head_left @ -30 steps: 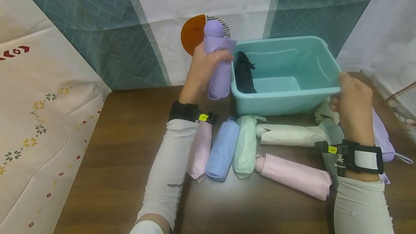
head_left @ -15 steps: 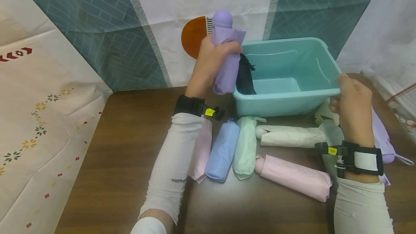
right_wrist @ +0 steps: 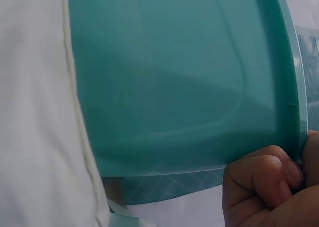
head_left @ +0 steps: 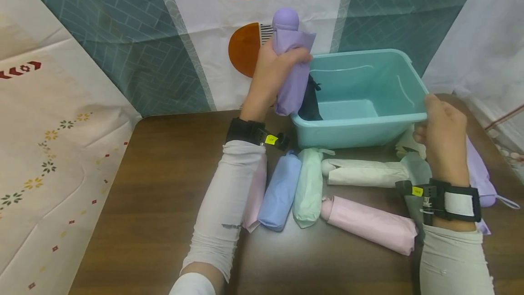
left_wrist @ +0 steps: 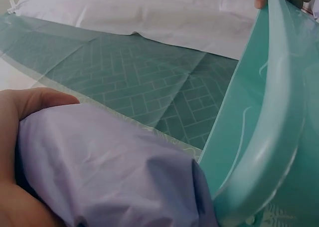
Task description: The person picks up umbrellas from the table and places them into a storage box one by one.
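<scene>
My left hand (head_left: 275, 69) grips a folded lilac umbrella (head_left: 295, 74), its round handle knob pointing up. The umbrella is held at the left end of a teal plastic bin (head_left: 348, 132), its lower end overlapping the rim in the head view. In the left wrist view the lilac fabric (left_wrist: 109, 162) lies between thumb and fingers, close to the bin rim (left_wrist: 279, 87). My right hand (head_left: 446, 135) pinches the bin's right rim, fingers curled around the edge, as the right wrist view also shows. Inside the bin, a black folded umbrella (head_left: 311, 104) leans against the left wall.
In front of the bin lie folded umbrellas: blue (head_left: 280, 192), mint green (head_left: 309, 190), off-white (head_left: 364, 172) and pink (head_left: 372, 224). Another pink one (head_left: 255, 195) is partly under my left forearm. A lilac one (head_left: 479, 172) lies right of my right wrist. Patterned cloth (head_left: 172, 40) hangs behind.
My left hand has moved right and slightly up with the lilac umbrella, from beside the bin to its left rim. My right hand stays on the bin's right rim.
</scene>
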A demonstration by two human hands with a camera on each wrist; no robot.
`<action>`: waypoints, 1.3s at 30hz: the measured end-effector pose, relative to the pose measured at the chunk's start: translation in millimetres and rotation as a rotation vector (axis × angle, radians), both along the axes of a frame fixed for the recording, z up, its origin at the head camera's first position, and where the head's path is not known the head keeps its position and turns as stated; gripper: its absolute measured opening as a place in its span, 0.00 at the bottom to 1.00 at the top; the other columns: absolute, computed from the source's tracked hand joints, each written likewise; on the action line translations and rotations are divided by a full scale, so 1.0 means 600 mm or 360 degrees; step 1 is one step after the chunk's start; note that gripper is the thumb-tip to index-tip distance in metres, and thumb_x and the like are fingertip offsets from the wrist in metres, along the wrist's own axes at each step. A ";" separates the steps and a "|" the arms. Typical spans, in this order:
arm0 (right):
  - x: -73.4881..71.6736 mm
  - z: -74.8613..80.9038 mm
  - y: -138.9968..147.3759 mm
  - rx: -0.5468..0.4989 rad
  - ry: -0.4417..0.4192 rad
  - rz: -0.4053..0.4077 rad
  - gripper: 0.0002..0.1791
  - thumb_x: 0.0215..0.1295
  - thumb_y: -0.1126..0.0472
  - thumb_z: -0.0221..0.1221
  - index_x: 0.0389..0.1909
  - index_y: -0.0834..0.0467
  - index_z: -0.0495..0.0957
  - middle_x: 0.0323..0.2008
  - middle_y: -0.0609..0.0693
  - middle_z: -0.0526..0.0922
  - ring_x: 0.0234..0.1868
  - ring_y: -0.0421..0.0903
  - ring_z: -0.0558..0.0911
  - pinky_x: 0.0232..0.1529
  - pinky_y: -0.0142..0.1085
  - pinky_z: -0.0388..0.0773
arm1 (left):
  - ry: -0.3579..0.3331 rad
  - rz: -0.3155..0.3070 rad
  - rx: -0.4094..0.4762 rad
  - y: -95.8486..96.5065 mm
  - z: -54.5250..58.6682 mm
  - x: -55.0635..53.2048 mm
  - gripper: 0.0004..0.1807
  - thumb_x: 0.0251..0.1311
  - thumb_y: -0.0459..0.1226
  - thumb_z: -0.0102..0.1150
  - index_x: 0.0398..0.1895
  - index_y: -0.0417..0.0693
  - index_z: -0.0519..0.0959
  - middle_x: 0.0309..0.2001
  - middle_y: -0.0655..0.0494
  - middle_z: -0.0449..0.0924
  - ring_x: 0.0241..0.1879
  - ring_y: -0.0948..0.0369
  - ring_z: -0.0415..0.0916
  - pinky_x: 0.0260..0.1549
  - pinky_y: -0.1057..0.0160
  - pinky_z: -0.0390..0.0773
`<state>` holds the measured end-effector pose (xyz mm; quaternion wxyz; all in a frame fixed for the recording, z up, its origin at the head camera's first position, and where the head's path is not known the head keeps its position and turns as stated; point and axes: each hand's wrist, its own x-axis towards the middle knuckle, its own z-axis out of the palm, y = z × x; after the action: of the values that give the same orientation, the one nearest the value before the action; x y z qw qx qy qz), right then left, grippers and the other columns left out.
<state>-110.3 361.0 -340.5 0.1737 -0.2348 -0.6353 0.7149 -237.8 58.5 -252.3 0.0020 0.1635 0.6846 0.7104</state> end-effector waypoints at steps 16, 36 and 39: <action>0.002 0.002 0.001 0.0022 -0.0005 0.0002 0.20 0.63 0.45 0.61 0.32 0.60 0.73 0.21 0.50 0.66 0.17 0.43 0.66 0.16 0.33 0.63 | -0.0180 0.0004 0.0223 0.031 0.022 0.006 0.26 0.46 0.39 0.67 0.49 0.47 0.69 0.42 0.50 0.76 0.37 0.54 0.78 0.35 0.59 0.77; 0.003 0.000 0.002 0.0017 -0.0016 -0.0008 0.21 0.62 0.45 0.62 0.33 0.61 0.74 0.24 0.50 0.68 0.18 0.42 0.68 0.17 0.32 0.66 | -0.0368 -0.0205 -0.0094 0.079 -0.012 -0.004 0.24 0.56 0.48 0.66 0.51 0.52 0.69 0.42 0.53 0.76 0.37 0.56 0.77 0.32 0.60 0.78; 0.004 0.001 0.005 0.0027 -0.0026 -0.0012 0.21 0.62 0.45 0.62 0.35 0.60 0.75 0.25 0.50 0.68 0.19 0.43 0.68 0.18 0.32 0.67 | -0.0382 -0.0240 -0.0134 0.082 -0.012 -0.009 0.27 0.55 0.49 0.67 0.53 0.51 0.66 0.43 0.53 0.75 0.38 0.57 0.77 0.34 0.61 0.77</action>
<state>-107.7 363.7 -340.1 0.1731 -0.2417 -0.6417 0.7070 -243.5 107.7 -259.3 0.1440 0.1282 0.6943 0.6934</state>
